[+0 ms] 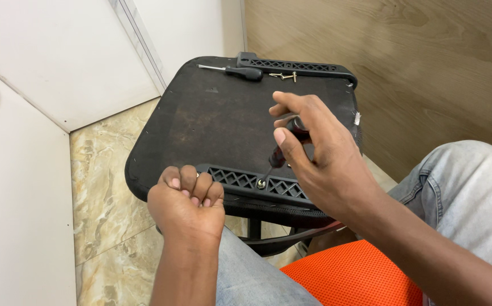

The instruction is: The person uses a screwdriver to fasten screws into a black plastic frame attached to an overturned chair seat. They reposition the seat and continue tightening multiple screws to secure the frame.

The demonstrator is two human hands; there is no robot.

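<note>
A dark upturned chair seat (212, 119) lies in front of me, with one black latticed bracket (246, 182) along its near edge and another (297, 66) along the far edge. My right hand (314, 153) grips a black-handled screwdriver (283, 150) whose tip rests on a screw (261, 183) in the near bracket. My left hand (186, 201) is closed in a fist at the near left end of that bracket, pressing on the seat edge. Whether it holds anything is hidden.
A second screwdriver (234, 71) and a few loose screws (283, 75) lie near the far bracket. White panels (59, 62) stand to the left, a wooden wall (404, 73) to the right, marble floor tiles (104, 192) below. An orange mesh seat (353, 277) sits between my jeans-clad knees.
</note>
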